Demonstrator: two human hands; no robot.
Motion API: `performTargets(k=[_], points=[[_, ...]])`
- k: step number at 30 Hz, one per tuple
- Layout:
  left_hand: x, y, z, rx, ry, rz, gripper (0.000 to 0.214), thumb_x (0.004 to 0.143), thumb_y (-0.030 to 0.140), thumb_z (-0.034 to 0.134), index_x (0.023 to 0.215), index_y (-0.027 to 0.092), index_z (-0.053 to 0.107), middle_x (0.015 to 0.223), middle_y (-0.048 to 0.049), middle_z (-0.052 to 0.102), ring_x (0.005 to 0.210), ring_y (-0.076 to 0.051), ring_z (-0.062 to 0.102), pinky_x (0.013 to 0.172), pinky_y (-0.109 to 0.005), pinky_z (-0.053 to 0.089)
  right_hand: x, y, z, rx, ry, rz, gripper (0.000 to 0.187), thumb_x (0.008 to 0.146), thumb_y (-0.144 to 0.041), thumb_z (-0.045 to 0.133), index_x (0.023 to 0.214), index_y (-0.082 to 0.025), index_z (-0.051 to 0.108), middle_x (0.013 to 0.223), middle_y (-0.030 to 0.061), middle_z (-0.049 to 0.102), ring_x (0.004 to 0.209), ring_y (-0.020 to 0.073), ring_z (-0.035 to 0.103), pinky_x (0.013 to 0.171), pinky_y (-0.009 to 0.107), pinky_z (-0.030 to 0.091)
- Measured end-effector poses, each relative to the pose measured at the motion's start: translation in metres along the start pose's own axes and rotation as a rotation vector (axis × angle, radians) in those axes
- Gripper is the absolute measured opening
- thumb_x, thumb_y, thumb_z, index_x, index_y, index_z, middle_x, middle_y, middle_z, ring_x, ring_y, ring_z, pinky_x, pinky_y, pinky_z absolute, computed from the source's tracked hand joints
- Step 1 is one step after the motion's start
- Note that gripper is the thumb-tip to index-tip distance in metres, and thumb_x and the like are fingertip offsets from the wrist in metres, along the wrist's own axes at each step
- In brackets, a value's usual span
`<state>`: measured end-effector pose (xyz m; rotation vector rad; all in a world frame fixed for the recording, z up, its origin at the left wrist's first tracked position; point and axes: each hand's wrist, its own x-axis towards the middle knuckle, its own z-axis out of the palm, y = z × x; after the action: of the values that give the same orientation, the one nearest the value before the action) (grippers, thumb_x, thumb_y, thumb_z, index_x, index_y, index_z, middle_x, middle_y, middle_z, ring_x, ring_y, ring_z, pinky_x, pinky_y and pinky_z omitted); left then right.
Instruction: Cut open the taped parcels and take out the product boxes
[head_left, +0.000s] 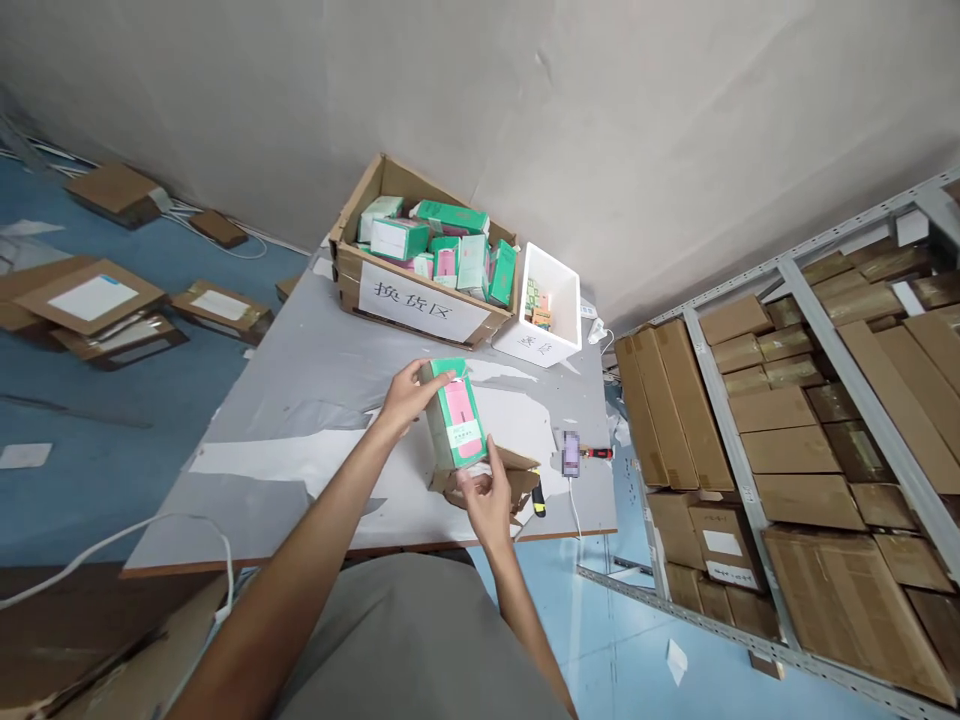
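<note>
Grey table (259, 400) against a bare wall, metal shelving (795, 290) to the right. Green-and-pink box (459, 400) held over the tabletop, on the person's side of a labelled carton (347, 285) full of similar boxes. Left hand (411, 393) grips its upper end, thumb across the front; right hand (489, 498) pinches the lower corner. White tub (514, 343) beside the carton; phone (571, 453) (screen blurred) lies farther right.
</note>
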<state>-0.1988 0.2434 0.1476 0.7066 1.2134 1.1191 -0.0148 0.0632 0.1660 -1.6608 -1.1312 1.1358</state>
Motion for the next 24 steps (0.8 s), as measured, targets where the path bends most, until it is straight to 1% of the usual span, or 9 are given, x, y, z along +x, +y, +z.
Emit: performTargets(k=[3, 6, 8, 11, 15, 18, 20, 22, 24], points=[[0.008, -0.014, 0.000, 0.118, 0.048, 0.028, 0.073, 0.067, 0.067, 0.101, 0.120, 0.022, 0.079, 0.118, -0.0067, 0.085, 0.113, -0.032, 0.079, 0.092, -0.036, 0.065, 0.004, 0.012, 0.009, -0.351, 0.052, -0.104, 0.100, 0.091, -0.049, 0.096, 0.183, -0.034, 0.057, 0.164, 0.0153, 0.068, 0.082, 0.0198, 0.076, 0.084, 0.038, 0.071], [0.011, -0.028, 0.000, 0.185, 0.071, 0.022, 0.065, 0.072, 0.062, 0.099, 0.120, 0.023, 0.080, 0.126, -0.0094, 0.085, 0.124, -0.037, 0.080, 0.110, -0.045, 0.064, 0.012, 0.022, 0.022, -0.454, 0.033, -0.113, 0.098, 0.093, -0.038, 0.090, 0.184, -0.036, 0.055, 0.165, 0.0158, 0.065, 0.097, 0.0246, 0.082, 0.091, 0.040, 0.073], [0.010, -0.035, -0.002, 0.199, 0.116, 0.038, 0.072, 0.073, 0.058, 0.101, 0.131, 0.023, 0.077, 0.140, -0.0146, 0.082, 0.136, -0.040, 0.077, 0.119, -0.051, 0.061, 0.021, 0.024, 0.032, -0.366, 0.022, -0.088, 0.101, 0.091, -0.037, 0.088, 0.185, -0.032, 0.053, 0.160, 0.0164, 0.070, 0.109, 0.0285, 0.084, 0.095, 0.042, 0.074], [0.009, -0.034, -0.004, 0.069, 0.109, 0.073, 0.087, 0.078, 0.058, 0.099, 0.149, 0.022, 0.066, 0.153, -0.0220, 0.077, 0.137, -0.040, 0.079, 0.118, -0.056, 0.065, 0.045, 0.009, 0.047, -0.017, -0.014, -0.029, 0.103, 0.089, -0.048, 0.092, 0.183, -0.025, 0.057, 0.157, 0.0158, 0.076, 0.117, 0.0318, 0.083, 0.097, 0.045, 0.076], [0.011, -0.005, -0.005, -0.013, -0.006, 0.297, 0.074, 0.088, 0.063, 0.091, 0.146, 0.023, 0.068, 0.158, -0.0219, 0.076, 0.141, -0.038, 0.079, 0.122, -0.057, 0.065, 0.108, -0.054, 0.065, 0.434, -0.067, -0.055, 0.097, 0.088, -0.057, 0.098, 0.174, -0.027, 0.065, 0.162, 0.0115, 0.076, 0.133, 0.0328, 0.081, 0.110, 0.048, 0.075], [0.019, 0.038, 0.000, 0.063, -0.035, 0.467, 0.065, 0.097, 0.062, 0.083, 0.147, 0.023, 0.072, 0.158, -0.0201, 0.076, 0.147, -0.037, 0.076, 0.128, -0.057, 0.063, 0.173, -0.119, 0.074, 0.579, -0.097, -0.160, 0.092, 0.090, -0.051, 0.099, 0.173, -0.030, 0.064, 0.155, 0.0080, 0.081, 0.136, 0.0288, 0.081, 0.120, 0.046, 0.071], [0.027, 0.068, 0.006, 0.088, -0.010, 0.538, 0.061, 0.099, 0.058, 0.079, 0.149, 0.022, 0.073, 0.160, -0.0199, 0.075, 0.150, -0.037, 0.074, 0.128, -0.056, 0.063, 0.218, -0.157, 0.078, 0.644, -0.137, -0.153, 0.095, 0.090, -0.048, 0.098, 0.175, -0.028, 0.060, 0.154, 0.0085, 0.081, 0.130, 0.0272, 0.085, 0.122, 0.046, 0.070], [0.036, 0.089, 0.009, 0.102, 0.016, 0.585, 0.058, 0.100, 0.053, 0.078, 0.149, 0.022, 0.073, 0.162, -0.0193, 0.074, 0.152, -0.036, 0.072, 0.127, -0.056, 0.063, 0.254, -0.179, 0.080, 0.700, -0.141, -0.088, 0.097, 0.095, -0.046, 0.095, 0.180, -0.026, 0.053, 0.164, 0.0098, 0.074, 0.127, 0.0259, 0.087, 0.122, 0.047, 0.070], [0.042, 0.094, 0.008, 0.120, 0.031, 0.589, 0.055, 0.099, 0.050, 0.077, 0.147, 0.022, 0.074, 0.161, -0.0187, 0.075, 0.151, -0.036, 0.073, 0.127, -0.055, 0.064, 0.274, -0.180, 0.076, 0.688, -0.089, -0.021, 0.099, 0.097, -0.044, 0.094, 0.182, -0.024, 0.049, 0.170, 0.0130, 0.069, 0.125, 0.0241, 0.087, 0.121, 0.044, 0.070]])
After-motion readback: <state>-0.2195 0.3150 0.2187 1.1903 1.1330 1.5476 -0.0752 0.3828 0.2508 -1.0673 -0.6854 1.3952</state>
